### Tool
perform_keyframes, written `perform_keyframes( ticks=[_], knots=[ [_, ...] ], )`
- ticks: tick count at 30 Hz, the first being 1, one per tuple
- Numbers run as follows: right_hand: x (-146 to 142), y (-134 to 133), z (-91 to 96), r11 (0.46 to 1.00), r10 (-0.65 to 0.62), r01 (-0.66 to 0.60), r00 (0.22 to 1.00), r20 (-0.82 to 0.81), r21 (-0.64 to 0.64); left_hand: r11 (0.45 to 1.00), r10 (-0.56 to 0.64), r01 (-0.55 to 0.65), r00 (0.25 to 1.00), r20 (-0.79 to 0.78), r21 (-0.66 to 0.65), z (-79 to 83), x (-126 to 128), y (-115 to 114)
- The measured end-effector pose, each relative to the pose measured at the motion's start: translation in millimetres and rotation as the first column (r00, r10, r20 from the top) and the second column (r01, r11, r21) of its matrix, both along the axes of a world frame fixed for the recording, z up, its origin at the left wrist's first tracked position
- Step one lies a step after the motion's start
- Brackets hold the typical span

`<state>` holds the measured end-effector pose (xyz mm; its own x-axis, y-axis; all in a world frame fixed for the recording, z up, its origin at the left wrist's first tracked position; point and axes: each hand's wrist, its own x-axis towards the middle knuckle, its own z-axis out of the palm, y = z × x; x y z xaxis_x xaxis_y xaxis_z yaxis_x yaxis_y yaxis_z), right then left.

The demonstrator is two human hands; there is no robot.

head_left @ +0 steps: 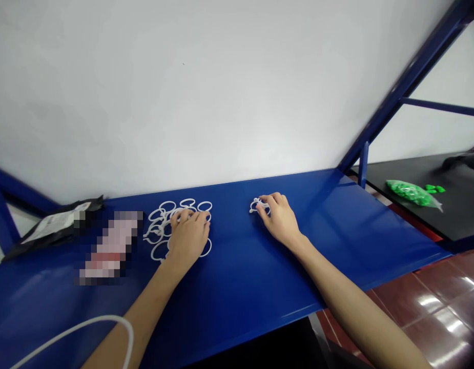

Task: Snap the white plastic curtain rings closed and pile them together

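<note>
Several thin white plastic rings with small eyelets, which look like curtain rings (159, 250), lie in a loose, overlapping pile on the blue table (237, 287). My left hand (188, 234) rests palm down over the pile's right side, fingers bent a little and apart, touching the rings. Its palm hides some of them, and no ring is clearly gripped. Farther right, my right hand (279, 218) has its thumb and forefinger at a small bunch of white rings (255, 206) lying on the table. Its other fingers are curled, and part of that bunch is hidden.
At the left lie a black package with a white label (54, 224) and a blurred-out pinkish item (114, 246). A white cable (94, 319) arcs across my left forearm. A white wall stands behind. On a black table at right lies a bag of green pieces (411, 193).
</note>
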<state>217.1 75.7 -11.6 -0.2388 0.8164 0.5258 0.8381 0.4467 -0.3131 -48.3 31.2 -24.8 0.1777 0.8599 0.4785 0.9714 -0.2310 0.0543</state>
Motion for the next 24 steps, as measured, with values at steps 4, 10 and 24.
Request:
perform_keyframes(
  ticks=[4, 10, 24],
  knots=[
    [-7.8, -5.2, -0.6, 0.991, 0.133, -0.133, 0.991, -0.019, -0.022, 0.996, -0.076, 0.072, 0.993, 0.087, 0.043, 2.7, 5.3, -1.6],
    [-22.1, -18.0, -1.6, 0.897, 0.421, -0.43, 0.902, -0.101, -0.101, 0.976, -0.215, 0.219, 0.945, 0.244, 0.01, 10.1, 20.5, -11.7],
    [-35.3, -25.7, -3.3, 0.749, 0.388, -0.608, 0.724, -0.57, -0.262, 0.945, -0.255, 0.323, 0.827, 0.502, -0.052, 17.6, 31.1, -23.4]
  ],
)
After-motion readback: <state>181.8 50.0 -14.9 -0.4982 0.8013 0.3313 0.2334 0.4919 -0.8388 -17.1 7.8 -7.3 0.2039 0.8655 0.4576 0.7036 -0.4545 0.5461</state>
